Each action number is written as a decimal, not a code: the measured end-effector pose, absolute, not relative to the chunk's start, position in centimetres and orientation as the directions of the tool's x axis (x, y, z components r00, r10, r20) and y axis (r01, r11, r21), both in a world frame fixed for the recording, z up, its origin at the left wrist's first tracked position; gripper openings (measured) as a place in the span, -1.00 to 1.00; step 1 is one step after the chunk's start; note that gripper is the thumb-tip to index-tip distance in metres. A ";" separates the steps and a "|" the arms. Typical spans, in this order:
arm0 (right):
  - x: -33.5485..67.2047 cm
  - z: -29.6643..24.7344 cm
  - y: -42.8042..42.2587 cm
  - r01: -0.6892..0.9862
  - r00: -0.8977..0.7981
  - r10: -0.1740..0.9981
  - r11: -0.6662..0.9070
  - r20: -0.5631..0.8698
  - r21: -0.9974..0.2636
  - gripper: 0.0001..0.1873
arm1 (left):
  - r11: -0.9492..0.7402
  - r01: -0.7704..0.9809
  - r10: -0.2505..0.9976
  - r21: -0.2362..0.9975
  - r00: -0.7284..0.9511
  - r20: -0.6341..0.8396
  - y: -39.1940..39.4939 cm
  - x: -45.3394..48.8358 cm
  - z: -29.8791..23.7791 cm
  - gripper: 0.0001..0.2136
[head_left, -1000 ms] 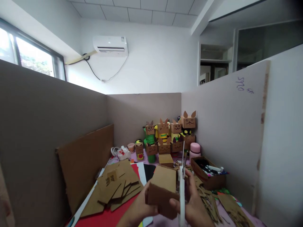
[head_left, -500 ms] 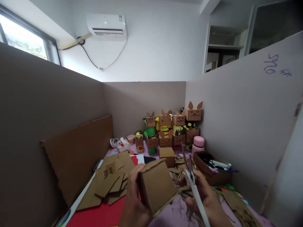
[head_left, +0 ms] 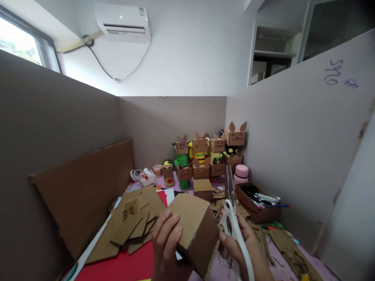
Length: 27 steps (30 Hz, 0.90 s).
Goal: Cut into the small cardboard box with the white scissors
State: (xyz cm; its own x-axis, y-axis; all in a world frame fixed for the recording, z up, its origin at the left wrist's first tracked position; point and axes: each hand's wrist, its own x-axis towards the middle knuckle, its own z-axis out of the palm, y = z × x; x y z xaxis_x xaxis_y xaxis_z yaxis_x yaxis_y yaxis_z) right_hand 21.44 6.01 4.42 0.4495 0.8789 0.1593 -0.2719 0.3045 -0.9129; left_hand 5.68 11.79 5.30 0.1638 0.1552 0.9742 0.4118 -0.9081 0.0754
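My left hand (head_left: 168, 244) grips a brown cardboard box (head_left: 191, 220) from its left side, fingers lying over the top face and the box tilted. In my right hand (head_left: 244, 248) is a pair of white-handled scissors (head_left: 231, 218), blades pointing up and slightly parted. The scissors stand just right of the box, and some right fingertips are close to its edge; whether they touch it I cannot tell. Behind the box sits a smaller closed cardboard box (head_left: 202, 190). Cardboard scraps (head_left: 218, 201) lie beyond the scissors.
Stacked cardboard pieces (head_left: 131, 220) lie at left on red paper (head_left: 125, 265). Several cardboard animal figures (head_left: 200, 146) stand at the back. To the right are a pink bottle (head_left: 241, 173) and an open box of pens (head_left: 258, 210). A big cardboard sheet (head_left: 88, 195) leans on the left partition.
My left hand has turned the box so its top and another side face me, with fingers now over the top. The scissors have become more upright. The view has shifted slightly.
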 end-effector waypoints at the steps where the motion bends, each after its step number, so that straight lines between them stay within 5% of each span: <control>1: 21.5 4.3 6.1 -0.290 0.443 0.883 0.303 0.154 -0.908 -0.35 | -0.905 0.420 0.148 0.072 0.153 0.977 11.7 5.9 5.1 -0.19; 9: 21.3 4.8 5.9 -0.277 0.523 0.838 0.338 0.154 -0.899 -0.43 | -0.885 0.463 0.008 -0.052 0.127 0.992 12.6 6.0 4.1 -0.19; 11: 21.5 5.1 5.8 -0.259 0.532 0.830 0.347 0.167 -0.902 -0.44 | -0.907 0.410 0.157 0.097 0.115 0.981 12.4 6.0 4.1 -0.18; 13: 22.2 5.2 5.7 -0.235 0.516 0.834 0.358 0.196 -0.904 -0.47 | -0.855 0.336 0.440 0.394 0.071 0.895 11.7 6.2 4.4 -0.18; 15: 23.2 5.1 5.6 -0.203 0.486 0.846 0.352 0.218 -0.914 -0.48 | -0.645 0.168 0.754 0.746 -0.019 0.657 10.8 6.6 5.2 -0.19; 17: 24.2 4.9 5.5 -0.138 0.445 0.858 0.349 0.256 -0.927 -0.52 | -0.414 -0.118 0.909 0.903 0.007 0.418 9.9 7.0 6.0 -0.16; 20: 25.1 4.8 5.1 -0.019 0.291 0.896 0.355 0.335 -0.935 -0.55 | -0.131 -0.475 0.972 0.870 0.110 0.207 9.5 7.0 6.4 -0.15; 23: 25.0 5.0 4.8 0.142 0.109 0.924 0.351 0.367 -0.925 -0.50 | 0.161 -0.642 0.981 0.750 0.189 -0.048 10.0 6.3 6.0 -0.44; 27: 24.4 5.3 4.7 0.195 0.125 0.906 0.377 0.404 -0.905 -0.51 | 0.319 -0.812 0.948 0.489 0.267 -0.174 10.9 5.1 5.7 -0.80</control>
